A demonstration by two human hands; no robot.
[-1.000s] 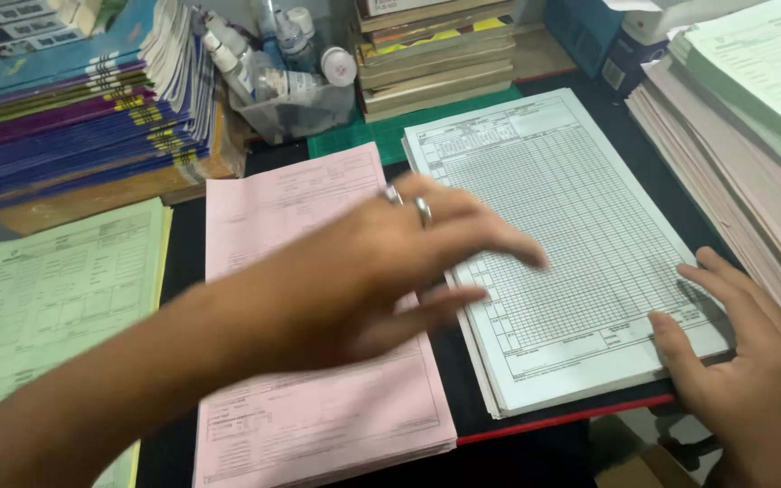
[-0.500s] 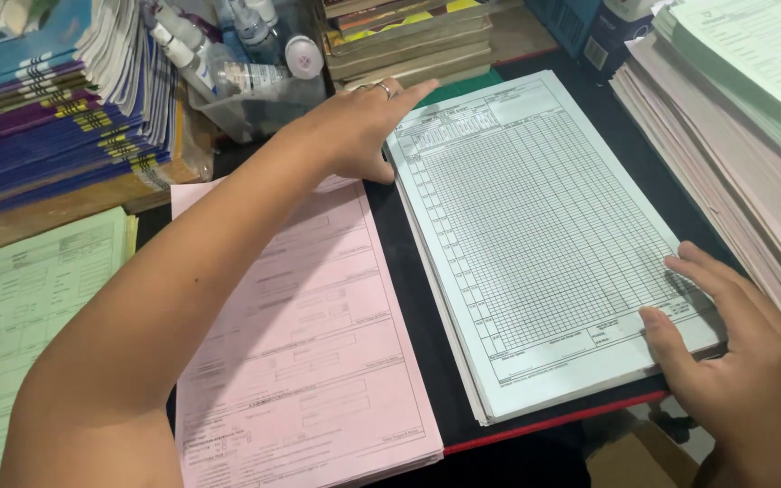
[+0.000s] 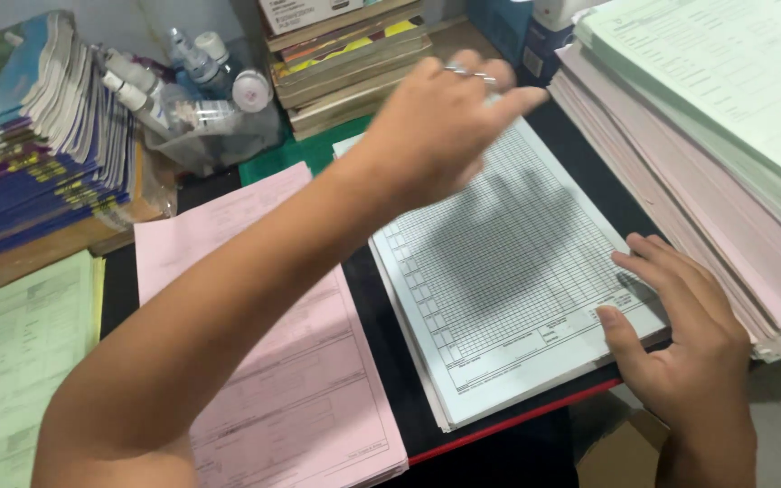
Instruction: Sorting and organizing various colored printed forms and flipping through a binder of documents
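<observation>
Fingers (image 3: 662,271) of right hand (image 3: 680,348) flat, spread on white gridded paper stack (image 3: 508,298).
Left hand (image 3: 440,122) open, hovering above stack's far end, gripping nothing.

bright, even light | left hand (image 3: 440,122) motion-blurred | soft shadow beneath

the left hand (image 3: 436,126) hovers open, fingers spread, above the far end of a white gridded form stack (image 3: 499,271), casting a shadow on it. the right hand (image 3: 680,334) rests flat on the stack's near right corner. a pink form stack (image 3: 264,361) lies just beside it on the dark surface (image 3: 390,361).
</observation>
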